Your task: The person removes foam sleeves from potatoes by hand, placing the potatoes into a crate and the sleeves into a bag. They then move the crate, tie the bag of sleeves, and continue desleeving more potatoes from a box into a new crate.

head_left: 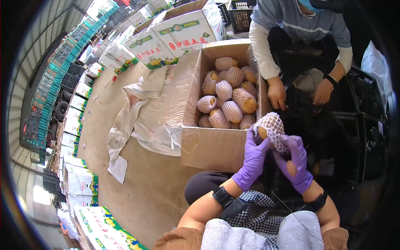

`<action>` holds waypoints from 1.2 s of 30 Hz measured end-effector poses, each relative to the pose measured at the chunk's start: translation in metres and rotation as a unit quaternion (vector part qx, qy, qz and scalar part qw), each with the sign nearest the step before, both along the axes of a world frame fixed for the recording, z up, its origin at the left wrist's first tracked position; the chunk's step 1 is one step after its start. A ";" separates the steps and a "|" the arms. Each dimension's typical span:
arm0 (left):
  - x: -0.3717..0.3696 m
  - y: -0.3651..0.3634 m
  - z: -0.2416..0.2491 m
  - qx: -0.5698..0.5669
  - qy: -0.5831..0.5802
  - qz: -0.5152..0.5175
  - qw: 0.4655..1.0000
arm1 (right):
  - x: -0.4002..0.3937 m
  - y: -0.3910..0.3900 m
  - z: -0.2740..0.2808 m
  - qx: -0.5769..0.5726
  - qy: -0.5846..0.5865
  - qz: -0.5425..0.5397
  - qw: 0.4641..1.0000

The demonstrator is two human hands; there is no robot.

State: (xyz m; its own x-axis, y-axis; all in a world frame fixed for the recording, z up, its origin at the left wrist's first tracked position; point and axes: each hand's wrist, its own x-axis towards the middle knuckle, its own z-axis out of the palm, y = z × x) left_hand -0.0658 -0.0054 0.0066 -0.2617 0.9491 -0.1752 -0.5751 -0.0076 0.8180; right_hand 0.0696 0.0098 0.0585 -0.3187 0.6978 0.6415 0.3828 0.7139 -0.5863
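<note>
Though netted, potato [271, 127] between fingers [295, 146]

The left hand [253, 156] and right hand [296, 163], both in purple gloves, hold a potato [262, 132] partly covered by a white foam net [273, 121], just beside an open box [213, 146] of netted potatoes [243, 100]. Across from them another person [306, 25] reaches down with both hands; printed cartons [181, 35] stand beyond the box, and a crumpled cloth [146, 118] lies on the floor [154, 191].

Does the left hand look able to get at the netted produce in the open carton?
Likely yes: the left hand is beside the open carton and nothing covers the netted produce, though that hand holds a wrapped piece.
</note>
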 end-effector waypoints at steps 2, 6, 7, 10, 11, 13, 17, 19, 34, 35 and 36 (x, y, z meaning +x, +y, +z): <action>-0.005 0.000 0.003 -0.005 -0.007 0.010 1.000 | 0.012 0.003 -0.016 -0.135 0.017 0.005 0.991; 0.007 -0.001 0.009 0.047 0.058 0.001 0.997 | 0.018 0.001 -0.013 -0.130 0.042 -0.064 0.989; 0.007 0.002 0.010 0.055 0.059 0.014 0.997 | 0.014 0.000 -0.016 -0.046 0.018 -0.027 0.998; 0.006 0.001 0.017 0.068 0.072 0.060 0.993 | 0.008 -0.014 -0.004 -0.102 -0.020 0.151 0.983; -0.001 0.003 0.023 0.072 0.082 0.083 0.991 | 0.016 -0.014 0.000 -0.128 -0.034 0.139 0.981; -0.039 0.009 0.019 0.080 -0.016 0.139 0.987 | 0.042 -0.007 0.000 -0.181 -0.062 0.121 0.974; -0.137 0.028 0.038 0.130 0.307 0.239 0.912 | 0.141 0.021 -0.066 -0.224 -0.220 0.049 0.948; -0.172 0.028 0.043 -0.097 0.621 0.250 0.736 | 0.206 0.038 -0.122 -0.323 -0.440 0.052 0.836; 0.096 -0.022 -0.010 -0.126 0.351 -0.196 0.907 | 0.267 0.072 -0.287 -0.477 -0.497 0.130 0.713; 0.110 -0.024 -0.023 -0.148 0.298 -0.215 0.918 | 0.262 0.077 -0.279 -0.500 -0.462 0.139 0.719; 0.122 -0.026 -0.035 -0.152 0.247 -0.222 0.931 | 0.256 0.079 -0.269 -0.546 -0.413 0.137 0.716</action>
